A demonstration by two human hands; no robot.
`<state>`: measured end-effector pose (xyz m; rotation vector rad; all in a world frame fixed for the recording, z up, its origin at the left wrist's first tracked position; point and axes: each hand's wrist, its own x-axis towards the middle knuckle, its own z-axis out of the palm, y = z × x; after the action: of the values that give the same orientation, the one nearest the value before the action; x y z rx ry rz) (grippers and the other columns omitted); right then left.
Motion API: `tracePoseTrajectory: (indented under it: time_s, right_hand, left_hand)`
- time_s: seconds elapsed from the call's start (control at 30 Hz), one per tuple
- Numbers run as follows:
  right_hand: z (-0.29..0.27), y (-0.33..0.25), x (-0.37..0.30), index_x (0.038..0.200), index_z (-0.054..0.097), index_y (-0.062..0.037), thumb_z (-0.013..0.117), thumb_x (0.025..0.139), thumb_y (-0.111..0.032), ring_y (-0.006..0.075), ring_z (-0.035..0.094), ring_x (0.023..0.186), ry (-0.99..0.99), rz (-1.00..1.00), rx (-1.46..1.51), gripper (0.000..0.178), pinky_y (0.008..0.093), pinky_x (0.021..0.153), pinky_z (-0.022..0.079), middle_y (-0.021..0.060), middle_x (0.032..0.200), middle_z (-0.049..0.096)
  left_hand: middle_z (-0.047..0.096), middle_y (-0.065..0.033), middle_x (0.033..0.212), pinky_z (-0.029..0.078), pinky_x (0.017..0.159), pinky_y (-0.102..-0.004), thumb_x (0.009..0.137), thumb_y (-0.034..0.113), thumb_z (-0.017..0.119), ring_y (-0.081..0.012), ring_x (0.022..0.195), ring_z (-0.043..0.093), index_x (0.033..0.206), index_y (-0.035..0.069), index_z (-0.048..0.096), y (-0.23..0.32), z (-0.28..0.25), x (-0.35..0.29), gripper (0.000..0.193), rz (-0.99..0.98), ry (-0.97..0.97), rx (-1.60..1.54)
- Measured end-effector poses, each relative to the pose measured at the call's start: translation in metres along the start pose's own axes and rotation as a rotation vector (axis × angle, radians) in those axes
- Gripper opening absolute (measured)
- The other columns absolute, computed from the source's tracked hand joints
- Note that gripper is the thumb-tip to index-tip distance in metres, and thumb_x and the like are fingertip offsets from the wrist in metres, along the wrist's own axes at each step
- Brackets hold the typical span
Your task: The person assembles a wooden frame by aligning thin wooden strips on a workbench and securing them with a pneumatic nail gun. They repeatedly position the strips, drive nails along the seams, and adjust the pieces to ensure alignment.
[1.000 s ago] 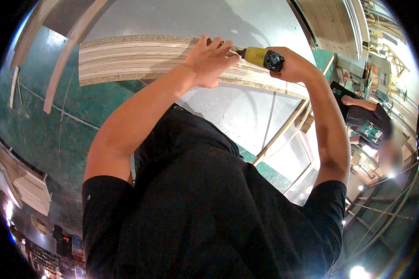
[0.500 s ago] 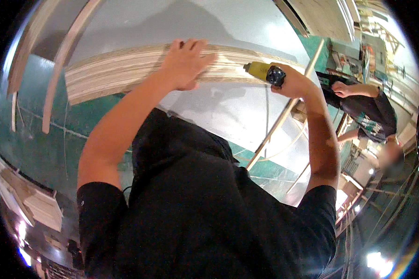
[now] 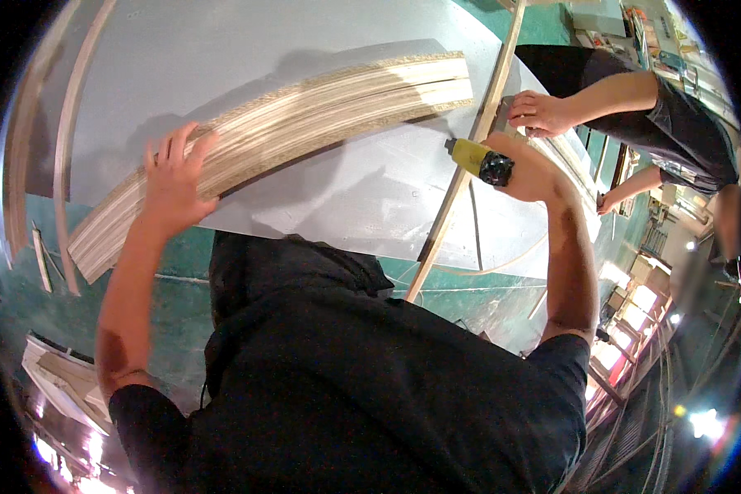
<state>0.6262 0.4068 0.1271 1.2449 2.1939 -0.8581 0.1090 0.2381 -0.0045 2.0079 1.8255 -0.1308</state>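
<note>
My left hand (image 3: 178, 177) lies with fingers spread across the left part of a long stack of wooden strips (image 3: 329, 111), its thumb by the near edge. The strips are pale and layered, pressed side by side, and their left end juts past the table. In my right hand (image 3: 528, 169) is a yellow-green and black power drill (image 3: 473, 156), its nose pointing left, beyond the stack's right end. My fingers wrap its grip, which is mostly hidden. Below the drill a long narrow wooden batten (image 3: 457, 193) crosses the grey table (image 3: 329, 202).
Close to my right hand, a co-worker's hand (image 3: 543, 113) rests by more wooden strips (image 3: 564, 152) at the table's right. Long boards (image 3: 74, 123) stand at the left. A thin cable (image 3: 476, 226) runs over the table. Pale panels (image 3: 66, 375) lie at lower left.
My left hand has moved left along the stack, toward its left end. The drill stays in my right hand, now near the batten. The co-worker has come closer, reaching toward the table's right side.
</note>
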Motion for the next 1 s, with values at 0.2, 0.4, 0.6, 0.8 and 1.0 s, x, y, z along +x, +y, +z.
tracePoseTrajectory:
  time_s: [0.2, 0.4, 0.6, 0.8, 1.0]
  right_hand:
    - [-0.032, 0.008, 0.033, 0.117, 0.066, -0.0084, 0.070, 0.082, -0.006, 0.0391, 0.067, 0.110, -0.001, -0.097, -0.131, 0.035, 0.0474, 0.091, 0.053, 0.0174, 0.111, 0.068]
    - [-0.052, 0.031, 0.057, 0.122, 0.062, -0.0075, 0.075, 0.079, -0.002, 0.0361, 0.068, 0.105, -0.018, -0.185, -0.127, 0.045, 0.0421, 0.089, 0.053, 0.0164, 0.109, 0.069]
    - [-0.052, 0.041, 0.067, 0.127, 0.059, -0.0076, 0.078, 0.079, -0.002, 0.0342, 0.070, 0.106, -0.058, -0.248, -0.094, 0.051, 0.0416, 0.092, 0.053, 0.0163, 0.111, 0.071]
    - [-0.047, 0.032, 0.064, 0.123, 0.060, -0.0065, 0.077, 0.082, -0.004, 0.0352, 0.070, 0.108, -0.132, -0.125, -0.018, 0.045, 0.0432, 0.092, 0.054, 0.0159, 0.112, 0.071]
    - [-0.042, 0.017, 0.056, 0.118, 0.060, -0.0057, 0.076, 0.084, -0.009, 0.0350, 0.069, 0.106, -0.220, -0.137, -0.020, 0.038, 0.0441, 0.091, 0.055, 0.0165, 0.109, 0.070]
  left_hand:
    - [0.022, -0.0198, 0.170, 0.017, 0.125, -0.0694, 0.061, 0.043, 0.096, -0.0419, 0.157, 0.024, 0.160, 0.029, 0.040, 0.133, -0.031, 0.095, 0.114, 0.249, 0.160, -0.022]
    - [0.031, -0.0203, 0.167, 0.029, 0.116, -0.0735, 0.071, 0.045, 0.091, -0.0413, 0.153, 0.032, 0.159, 0.029, 0.043, 0.228, 0.003, 0.183, 0.101, 0.240, 0.165, -0.047]
    - [0.037, -0.0179, 0.159, 0.036, 0.106, -0.0607, 0.077, 0.040, 0.087, -0.0381, 0.142, 0.039, 0.158, 0.033, 0.044, 0.231, 0.012, 0.184, 0.092, 0.248, 0.141, 0.032]
    - [0.036, -0.0172, 0.158, 0.034, 0.107, -0.0603, 0.074, 0.042, 0.088, -0.0383, 0.143, 0.036, 0.154, 0.036, 0.048, 0.232, 0.024, 0.171, 0.089, 0.316, 0.144, -0.006]
    - [0.036, -0.0154, 0.156, 0.033, 0.106, -0.0580, 0.072, 0.044, 0.089, -0.0372, 0.142, 0.037, 0.154, 0.038, 0.048, 0.233, 0.031, 0.173, 0.092, 0.329, 0.197, -0.009]
